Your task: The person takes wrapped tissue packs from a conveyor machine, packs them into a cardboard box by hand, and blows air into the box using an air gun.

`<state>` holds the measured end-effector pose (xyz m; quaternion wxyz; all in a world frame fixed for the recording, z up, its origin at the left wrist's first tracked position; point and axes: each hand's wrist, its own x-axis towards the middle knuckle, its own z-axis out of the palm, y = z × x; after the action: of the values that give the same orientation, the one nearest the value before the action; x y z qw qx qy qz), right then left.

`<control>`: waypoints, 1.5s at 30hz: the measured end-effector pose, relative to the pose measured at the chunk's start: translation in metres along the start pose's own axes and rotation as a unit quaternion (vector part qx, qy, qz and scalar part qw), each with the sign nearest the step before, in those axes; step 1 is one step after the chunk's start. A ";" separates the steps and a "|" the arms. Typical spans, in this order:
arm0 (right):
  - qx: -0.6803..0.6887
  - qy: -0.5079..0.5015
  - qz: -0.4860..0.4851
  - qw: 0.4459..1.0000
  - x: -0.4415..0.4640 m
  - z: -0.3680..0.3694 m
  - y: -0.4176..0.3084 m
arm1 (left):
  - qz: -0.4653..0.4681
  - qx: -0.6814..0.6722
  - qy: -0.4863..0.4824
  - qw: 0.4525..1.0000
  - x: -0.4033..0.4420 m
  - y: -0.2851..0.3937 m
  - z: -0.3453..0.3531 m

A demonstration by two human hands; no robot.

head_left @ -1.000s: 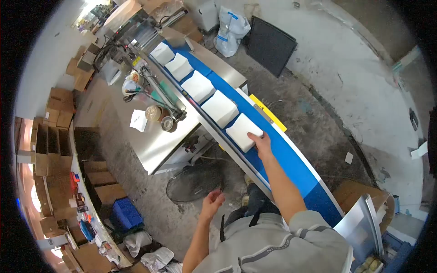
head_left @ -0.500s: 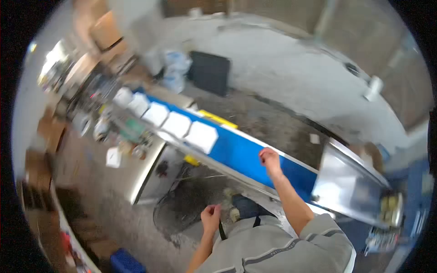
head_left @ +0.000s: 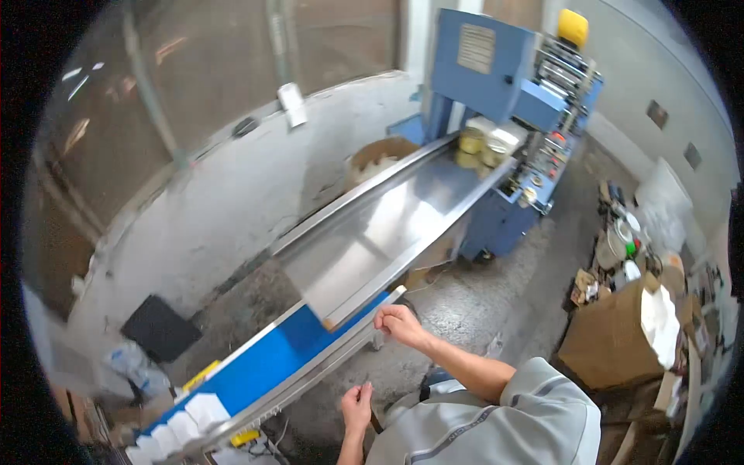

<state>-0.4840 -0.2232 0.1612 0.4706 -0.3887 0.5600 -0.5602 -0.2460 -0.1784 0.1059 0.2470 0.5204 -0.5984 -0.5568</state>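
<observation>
White blocks (head_left: pixel 207 410): at least four stand in one row on a blue belt (head_left: pixel 263 355), well apart from both hands, beyond the left hand (head_left: pixel 356 407) on its left side; the far ones overlap in view, so the exact count cannot be told. Each is plain white, with a pale top and angular edges; the nearest shows the largest face.

Two hands are shown. The right hand (head_left: pixel 399 324) hangs in the air near the end of the belt, fingers bent inward, nothing visible in it; whether its fingertips meet the thumb cannot be told. The left hand is lower and nearer the body, thumb and fingertips drawn together, with no object seen between them.

One metal tray (head_left: pixel 372 225) slopes ahead of the right hand; its low corner juts over the belt beside that hand and covers part of the blue surface. At its far end lie at least two yellowish round things (head_left: pixel 471 141), next to one blue machine (head_left: pixel 484 74). One cardboard box (head_left: pixel 608 337) stands to the right of the right hand. Far to the left of both hands, one dark panel (head_left: pixel 160 328) lies on the floor.
</observation>
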 end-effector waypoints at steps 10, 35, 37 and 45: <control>0.050 0.159 -0.009 0.986 -0.092 -0.263 0.026 | -0.013 -0.015 -0.188 0.982 0.035 0.066 0.238; 0.231 0.412 0.110 0.875 -0.144 -0.598 0.067 | -0.013 -0.098 -0.284 0.954 0.230 0.289 0.577; 0.211 0.419 0.123 0.874 -0.126 -0.624 0.049 | 0.000 -0.134 -0.247 0.960 0.272 0.321 0.589; 0.166 0.398 0.120 0.894 -0.037 -0.690 0.006 | 0.016 -0.293 -0.106 0.950 0.456 0.369 0.635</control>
<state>-1.1386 -0.0063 0.1103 0.3293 0.0208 0.6419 -0.6922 -1.0833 -0.3877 0.1530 0.3327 0.3530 -0.4397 -0.7559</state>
